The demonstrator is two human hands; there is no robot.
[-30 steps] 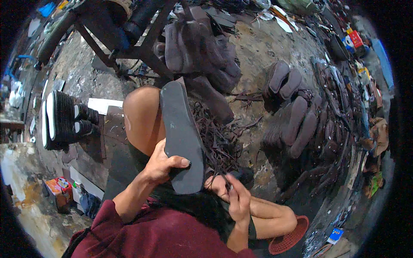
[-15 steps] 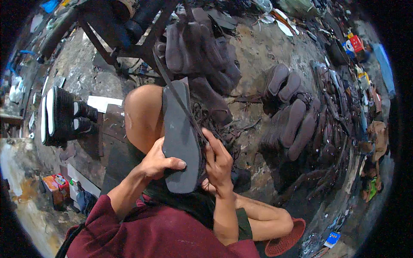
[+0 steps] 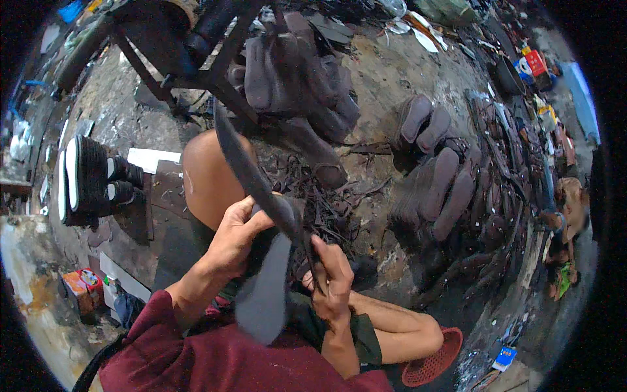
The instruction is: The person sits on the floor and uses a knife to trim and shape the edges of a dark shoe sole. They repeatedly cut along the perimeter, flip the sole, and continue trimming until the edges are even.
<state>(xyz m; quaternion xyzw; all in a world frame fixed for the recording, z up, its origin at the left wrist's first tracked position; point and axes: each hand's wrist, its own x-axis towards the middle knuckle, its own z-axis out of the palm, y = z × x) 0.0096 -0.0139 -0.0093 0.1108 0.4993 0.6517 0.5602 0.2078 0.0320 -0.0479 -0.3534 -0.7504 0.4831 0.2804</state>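
Two hands on a grey shoe sole [image 3: 264,304] and a dark strip [image 3: 243,166].
Right of the raised knee [image 3: 208,179] and nearer the body, the sole tilts, the left hand [image 3: 238,238] clamped on it. Farther right of the knee, the right hand [image 3: 334,281] pinches the strip. Scraps [image 3: 339,202] lie right of the knee, a stack of soles [image 3: 90,173] left.

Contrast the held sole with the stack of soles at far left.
The held sole shows grey; the stack shows white outer faces and black layers. The left hand grips the held sole; the stack sits untouched on the floor. Both have rounded ends.
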